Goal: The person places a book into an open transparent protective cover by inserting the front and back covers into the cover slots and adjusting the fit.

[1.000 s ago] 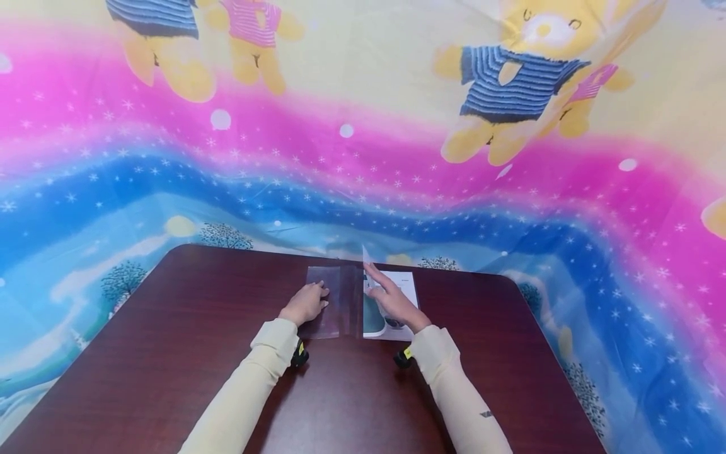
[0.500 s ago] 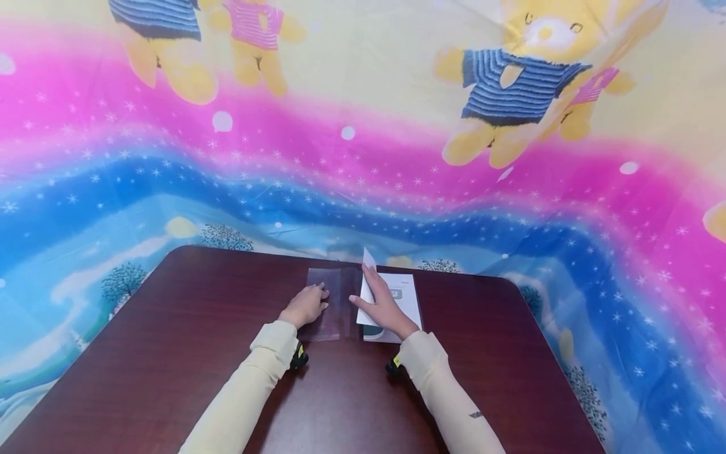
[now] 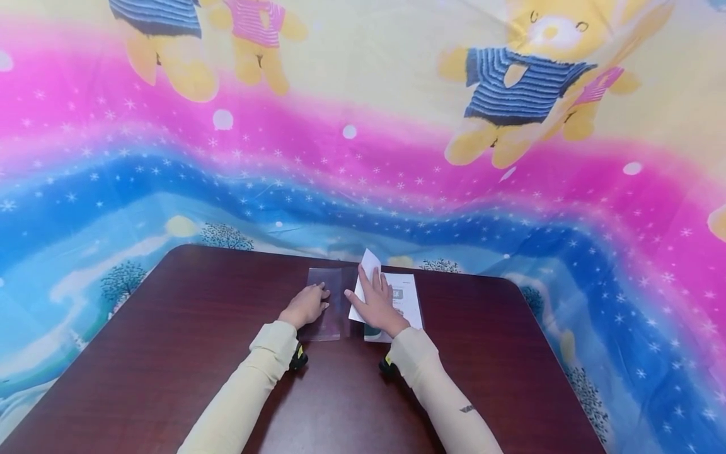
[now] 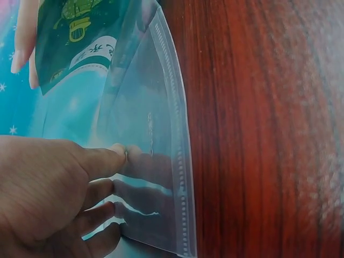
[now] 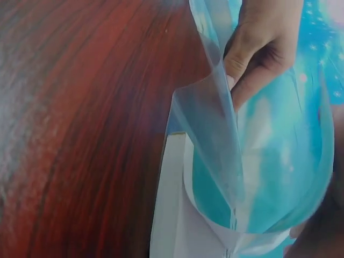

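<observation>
A clear plastic book cover point(image 3: 329, 277) lies spread on the table, with its near edge in the left wrist view. My left hand point(image 3: 304, 306) rests on its left part, fingertips pressing the glossy film point(image 4: 150, 107). On the right part sits a thin book point(image 3: 411, 287) with white pages. Its green front cover point(image 4: 70, 32), printed in yellow, is lifted and stands partly raised toward the left. My right hand point(image 3: 375, 307) lies against the white inner side of that cover, its fingers straight and spread. In the right wrist view a plastic flap point(image 5: 209, 118) bulges upward beside the white book edge point(image 5: 167, 204).
The dark red wooden table point(image 3: 170, 353) extends around the work on every side. Behind it hangs a curtain point(image 3: 340, 183) printed with bears and snowflakes. A black wrist camera point(image 3: 297, 358) sits under the left cuff, another point(image 3: 387, 366) under the right.
My right hand has moved left and turned flatter, swinging the book's raised front cover leftward; more of the white pages shows. My left hand has kept its place on the plastic.
</observation>
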Demonstrator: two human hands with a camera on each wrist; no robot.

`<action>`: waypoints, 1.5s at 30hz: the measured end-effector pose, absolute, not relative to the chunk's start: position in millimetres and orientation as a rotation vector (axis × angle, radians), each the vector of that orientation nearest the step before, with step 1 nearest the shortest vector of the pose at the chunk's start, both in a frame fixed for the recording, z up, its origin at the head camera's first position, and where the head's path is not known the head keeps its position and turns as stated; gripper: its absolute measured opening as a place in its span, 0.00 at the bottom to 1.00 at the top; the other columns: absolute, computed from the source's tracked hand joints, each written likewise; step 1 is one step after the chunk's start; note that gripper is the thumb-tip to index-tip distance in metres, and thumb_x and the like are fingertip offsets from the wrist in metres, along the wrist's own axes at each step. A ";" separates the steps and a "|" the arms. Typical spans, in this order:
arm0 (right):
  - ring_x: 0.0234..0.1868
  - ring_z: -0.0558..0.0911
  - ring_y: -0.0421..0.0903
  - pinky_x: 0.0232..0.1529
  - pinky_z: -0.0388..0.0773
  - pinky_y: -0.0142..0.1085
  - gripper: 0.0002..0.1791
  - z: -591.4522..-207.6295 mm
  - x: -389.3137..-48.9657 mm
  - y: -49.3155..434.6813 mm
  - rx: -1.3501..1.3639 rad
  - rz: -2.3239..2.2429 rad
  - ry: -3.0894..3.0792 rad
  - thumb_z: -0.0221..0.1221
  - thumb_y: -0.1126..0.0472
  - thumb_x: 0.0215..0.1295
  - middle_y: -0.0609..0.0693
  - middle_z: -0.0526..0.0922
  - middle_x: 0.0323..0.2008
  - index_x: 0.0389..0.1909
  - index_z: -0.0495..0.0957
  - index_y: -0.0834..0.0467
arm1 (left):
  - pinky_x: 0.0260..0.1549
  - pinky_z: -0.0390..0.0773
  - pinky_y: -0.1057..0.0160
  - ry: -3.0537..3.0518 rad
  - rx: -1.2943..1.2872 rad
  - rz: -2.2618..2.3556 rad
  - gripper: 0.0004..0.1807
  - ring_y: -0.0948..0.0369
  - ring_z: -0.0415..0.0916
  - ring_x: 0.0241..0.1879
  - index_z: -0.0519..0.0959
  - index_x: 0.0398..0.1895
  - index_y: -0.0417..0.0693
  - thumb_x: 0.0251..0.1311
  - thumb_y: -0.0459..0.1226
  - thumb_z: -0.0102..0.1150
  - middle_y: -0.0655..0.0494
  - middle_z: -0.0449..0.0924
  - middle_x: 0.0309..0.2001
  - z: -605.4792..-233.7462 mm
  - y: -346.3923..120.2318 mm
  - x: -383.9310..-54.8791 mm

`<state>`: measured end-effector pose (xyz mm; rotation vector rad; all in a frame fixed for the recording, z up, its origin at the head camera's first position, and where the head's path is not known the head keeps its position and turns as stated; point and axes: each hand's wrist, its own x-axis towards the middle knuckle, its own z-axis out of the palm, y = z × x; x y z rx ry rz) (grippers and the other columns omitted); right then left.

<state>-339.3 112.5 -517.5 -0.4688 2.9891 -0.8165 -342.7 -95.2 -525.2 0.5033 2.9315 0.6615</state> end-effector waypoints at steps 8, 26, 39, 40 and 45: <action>0.81 0.38 0.67 0.77 0.40 0.65 0.41 -521.3 -339.1 107.4 -0.499 -0.794 2.970 0.43 0.36 0.78 0.65 0.36 0.81 0.83 0.43 0.47 | 0.70 0.65 0.43 2.943 0.507 0.654 0.22 0.38 0.60 0.74 0.76 0.66 0.35 0.72 0.34 0.58 0.36 0.64 0.73 -527.0 -95.5 -344.8; 0.82 0.38 0.63 0.76 0.36 0.66 0.32 -527.8 -339.7 100.8 -0.549 -0.684 2.937 0.38 0.50 0.79 0.65 0.38 0.81 0.81 0.55 0.51 | 0.70 0.66 0.43 2.983 0.490 0.726 0.20 0.39 0.62 0.73 0.78 0.63 0.34 0.72 0.33 0.57 0.36 0.67 0.72 -531.8 -95.1 -345.5; 0.81 0.41 0.66 0.77 0.42 0.64 0.32 -530.8 -339.6 104.3 -0.673 -0.653 2.929 0.43 0.53 0.79 0.69 0.43 0.80 0.78 0.58 0.62 | 0.70 0.65 0.42 2.967 0.460 0.775 0.22 0.39 0.59 0.75 0.76 0.64 0.33 0.72 0.37 0.57 0.36 0.65 0.73 -536.1 -98.3 -345.4; 0.81 0.41 0.66 0.77 0.42 0.64 0.32 -531.6 -340.3 104.5 -0.677 -0.644 2.929 0.44 0.53 0.79 0.69 0.43 0.80 0.78 0.57 0.62 | 0.70 0.65 0.42 2.968 0.465 0.777 0.23 0.39 0.59 0.75 0.76 0.64 0.32 0.72 0.37 0.58 0.35 0.65 0.73 -536.0 -98.7 -345.6; 0.81 0.40 0.65 0.78 0.42 0.63 0.32 -532.5 -341.3 105.3 -0.674 -0.634 2.921 0.46 0.53 0.78 0.68 0.44 0.80 0.78 0.59 0.63 | 0.71 0.64 0.42 2.961 0.506 0.756 0.25 0.37 0.59 0.74 0.76 0.64 0.31 0.71 0.40 0.60 0.33 0.65 0.72 -534.9 -100.0 -346.9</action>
